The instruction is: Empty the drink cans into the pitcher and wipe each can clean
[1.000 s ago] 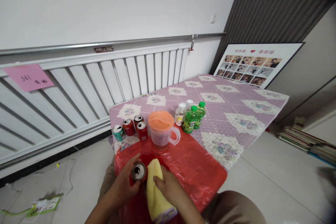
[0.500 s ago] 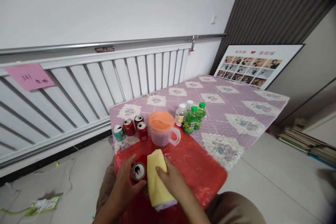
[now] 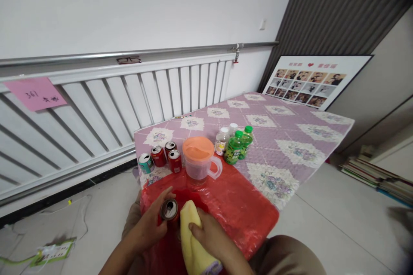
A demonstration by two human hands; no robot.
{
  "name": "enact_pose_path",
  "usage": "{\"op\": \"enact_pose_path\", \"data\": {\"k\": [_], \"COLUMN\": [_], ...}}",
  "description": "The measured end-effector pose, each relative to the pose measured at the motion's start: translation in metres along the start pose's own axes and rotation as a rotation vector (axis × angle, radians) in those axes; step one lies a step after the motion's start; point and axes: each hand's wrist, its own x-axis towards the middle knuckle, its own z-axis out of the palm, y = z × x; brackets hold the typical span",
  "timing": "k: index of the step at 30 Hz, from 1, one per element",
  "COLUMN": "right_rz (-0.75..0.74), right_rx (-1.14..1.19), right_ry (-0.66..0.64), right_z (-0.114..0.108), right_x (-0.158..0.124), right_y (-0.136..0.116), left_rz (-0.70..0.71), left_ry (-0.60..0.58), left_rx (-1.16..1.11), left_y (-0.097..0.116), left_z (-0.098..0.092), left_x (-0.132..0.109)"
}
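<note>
My left hand [image 3: 151, 223] is curled around the side of an opened drink can [image 3: 169, 209], its top with the drinking hole facing up. My right hand [image 3: 211, 232] grips a folded yellow cloth [image 3: 190, 236], thumb across its front, just right of the can. Below the can and cloth shows a dark red, wavy-rimmed dish or basin [image 3: 197, 199], mostly hidden. All of this is over a shiny red plastic sheet [image 3: 240, 210]. Beyond my hands stands a clear plastic jug [image 3: 196, 172] with an orange lid [image 3: 198, 148].
Several opened cans, red ones [image 3: 174, 161] and a teal one [image 3: 146, 163], stand left of the jug. To its right are green-capped bottles [image 3: 234, 149] and white-capped bottles [image 3: 221, 141]. A flowered cloth [image 3: 267, 135] covers the table; a radiator [image 3: 180, 90] runs behind it.
The yellow cloth has moved lower and toward me with my right hand, uncovering more of the red wavy rim. My left thumb has shifted back along the can, which stays nearly in place.
</note>
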Motion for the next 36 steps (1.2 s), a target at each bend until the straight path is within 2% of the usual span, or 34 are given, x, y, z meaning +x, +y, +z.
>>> {"op": "enact_pose_path", "data": {"k": [3, 6, 8, 11, 16, 21, 23, 26, 29, 36], "right_rz": [0.001, 0.015, 0.016, -0.013, -0.021, 0.044, 0.022, -0.023, -0.029, -0.007], "right_rx": [0.061, 0.135, 0.169, 0.172, 0.104, -0.041, -0.032, 0.024, 0.072, 0.079], "right_ry": [0.041, 0.143, 0.175, 0.18, 0.118, -0.006, -0.004, 0.079, 0.144, 0.06], "right_z": [-0.008, -0.014, -0.014, -0.009, 0.005, 0.004, 0.0, -0.007, -0.009, 0.005], "right_x": [0.0, 0.006, 0.012, 0.02, 0.021, 0.01, 0.008, 0.013, 0.022, 0.016], "right_y": [-0.001, -0.003, -0.006, -0.011, -0.009, -0.001, -0.001, -0.005, -0.009, -0.005], "left_rz": [0.008, -0.056, -0.109, -0.138, -0.091, -0.02, -0.018, -0.033, -0.039, -0.05], "left_ry": [0.041, 0.179, 0.259, 0.309, 0.276, 0.184, 0.152, 0.121, 0.136, 0.211], "left_rx": [0.071, 0.172, 0.203, 0.213, 0.197, 0.134, 0.106, 0.079, 0.093, 0.217], "left_y": [0.0, 0.004, 0.007, 0.011, 0.013, 0.006, 0.006, 0.008, 0.009, 0.008], "left_z": [0.002, 0.008, 0.013, 0.016, 0.013, 0.008, 0.007, 0.005, 0.005, 0.01], "left_x": [-0.001, -0.002, -0.002, -0.003, -0.001, -0.001, -0.001, 0.0, 0.001, -0.004]}}
